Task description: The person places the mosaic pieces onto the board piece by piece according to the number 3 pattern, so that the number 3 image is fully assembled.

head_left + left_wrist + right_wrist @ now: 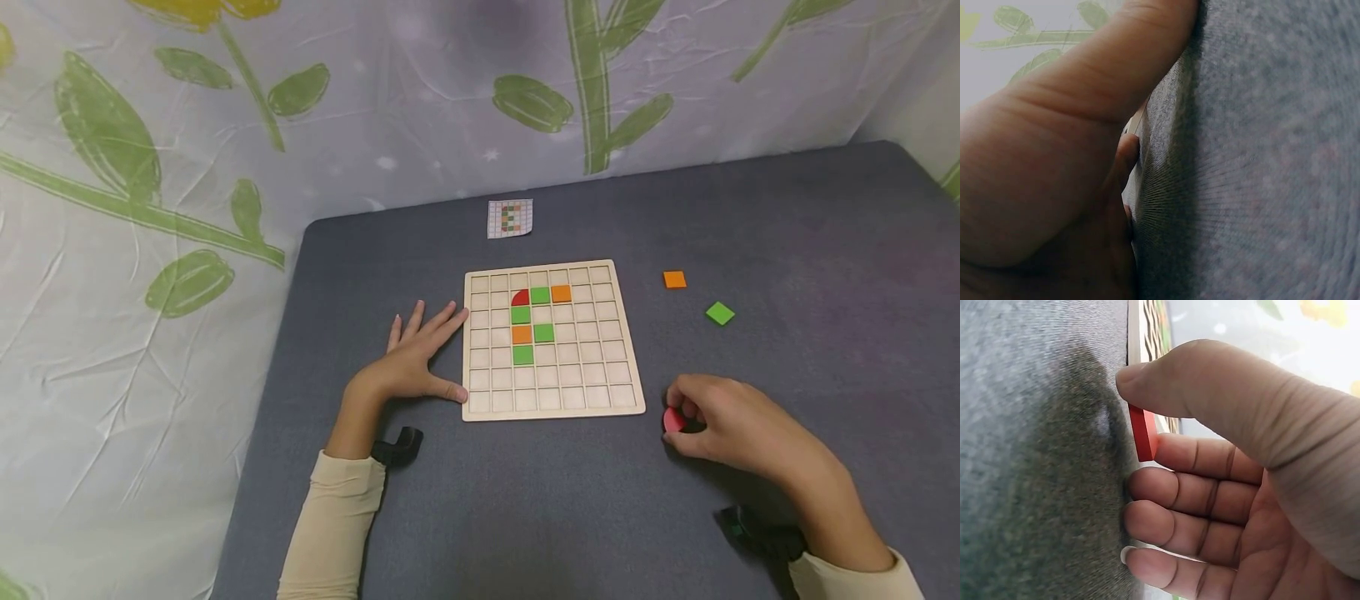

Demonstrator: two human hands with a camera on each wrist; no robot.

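A square wooden grid board (556, 414) lies on the table with a red quarter-round tile (521, 298) and several green and orange square tiles set in its cells. My left hand (408, 362) is spread flat on its left side, thumb and a fingertip at the board's edge. To the right of the board, my right hand (735, 425) pinches a red tile (1142, 434) between thumb and index finger, close over the table. The tile's curved edge shows in the head view; the fingers cover part of it. In the right wrist view the other fingers are curled beside it.
A loose orange tile (674, 279) and a green tile (720, 313) lie right of the board. Behind the board sits a small printed card (510, 218) with a coloured grid pattern. A flower-patterned sheet (420, 100) hangs along the table's back edge.
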